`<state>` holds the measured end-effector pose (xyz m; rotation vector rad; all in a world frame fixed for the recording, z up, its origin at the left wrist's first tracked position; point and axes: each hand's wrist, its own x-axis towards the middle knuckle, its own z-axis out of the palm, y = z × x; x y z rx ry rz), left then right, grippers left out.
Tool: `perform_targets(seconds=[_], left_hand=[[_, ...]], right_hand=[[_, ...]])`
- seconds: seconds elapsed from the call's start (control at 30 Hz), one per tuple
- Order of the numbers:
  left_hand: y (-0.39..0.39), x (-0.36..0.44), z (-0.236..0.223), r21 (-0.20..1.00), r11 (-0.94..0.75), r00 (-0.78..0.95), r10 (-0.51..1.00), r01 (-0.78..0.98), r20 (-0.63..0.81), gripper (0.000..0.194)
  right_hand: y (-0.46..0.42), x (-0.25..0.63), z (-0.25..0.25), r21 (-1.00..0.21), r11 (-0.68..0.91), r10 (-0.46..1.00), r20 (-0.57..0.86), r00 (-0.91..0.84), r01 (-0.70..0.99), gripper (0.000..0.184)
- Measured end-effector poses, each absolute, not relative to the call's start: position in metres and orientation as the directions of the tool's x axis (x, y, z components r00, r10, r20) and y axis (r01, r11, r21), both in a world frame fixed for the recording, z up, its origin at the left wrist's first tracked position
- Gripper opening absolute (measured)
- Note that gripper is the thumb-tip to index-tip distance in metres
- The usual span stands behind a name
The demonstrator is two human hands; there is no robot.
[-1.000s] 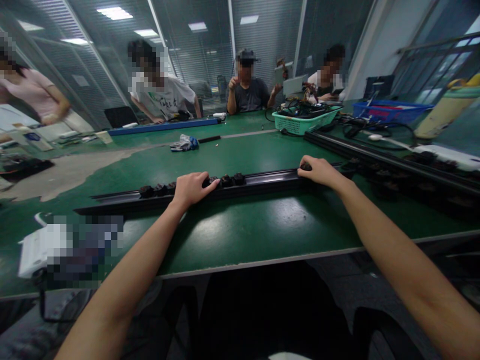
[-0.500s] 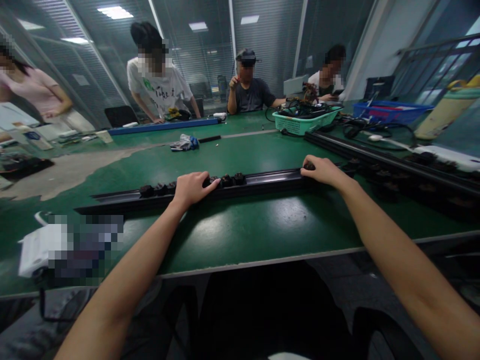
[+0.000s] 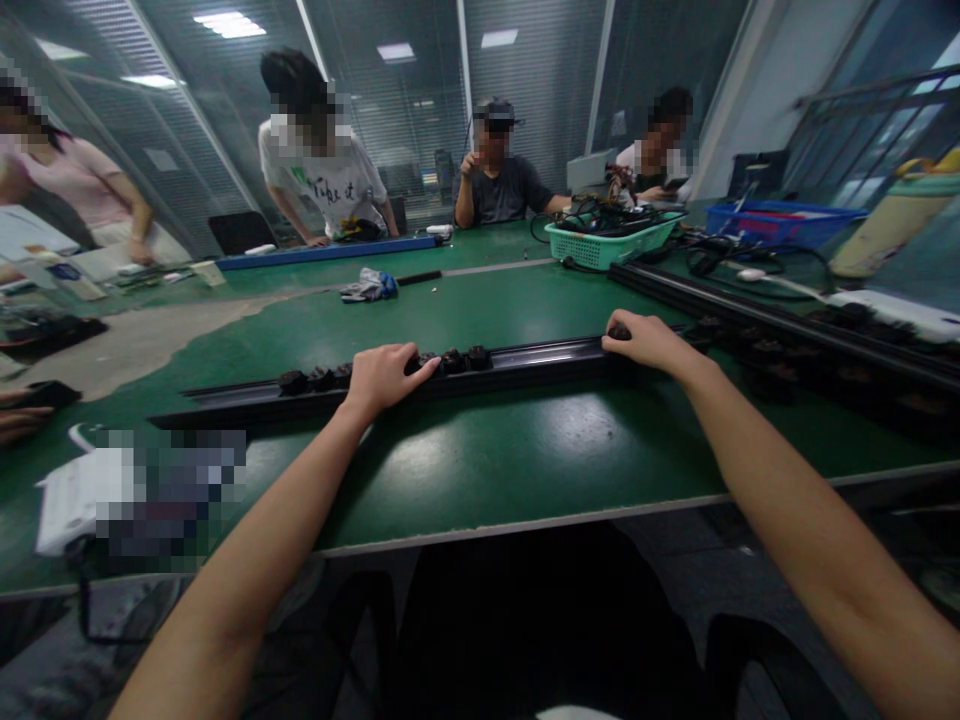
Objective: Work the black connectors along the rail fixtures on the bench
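A long black rail (image 3: pixel 547 352) lies crosswise on the green table, its channel facing up. Several small black blocks (image 3: pixel 477 356) sit in a row in the channel, on both sides of my left hand (image 3: pixel 384 376). That hand is closed over the rail and the blocks, thumb pointing right; its fingertips are hidden behind. Near the rail's right end, my right hand (image 3: pixel 643 340) pinches a small dark block (image 3: pixel 619 332) against the channel. Most of that block is covered by the fingers.
Another black rail (image 3: pixel 750 305) stretches along the right, with dark blocks beside it. Behind are a green basket (image 3: pixel 600 250) of cables, a blue basket (image 3: pixel 780 228) and crumpled gloves (image 3: pixel 369 286). A white device (image 3: pixel 75 510) lies front left. Several people are around the table; a hand (image 3: pixel 26 410) rests at left.
My right hand has shifted slightly right along the rail with the dark block, then stayed put. My left hand has not moved. Another person's hand with a dark object has appeared at the left edge.
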<state>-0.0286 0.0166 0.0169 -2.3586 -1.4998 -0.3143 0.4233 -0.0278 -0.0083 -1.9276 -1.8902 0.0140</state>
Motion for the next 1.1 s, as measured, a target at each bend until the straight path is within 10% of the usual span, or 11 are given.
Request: perform_targets(seconds=[1.1], left_hand=[[0.016,-0.029,0.017,-0.159,-0.393,0.424,0.833,0.906,0.356,0.071]], right_hand=[[-0.03,0.435,-0.007,-0.273,-0.03,0.954,0.28,0.109,0.961,0.019]])
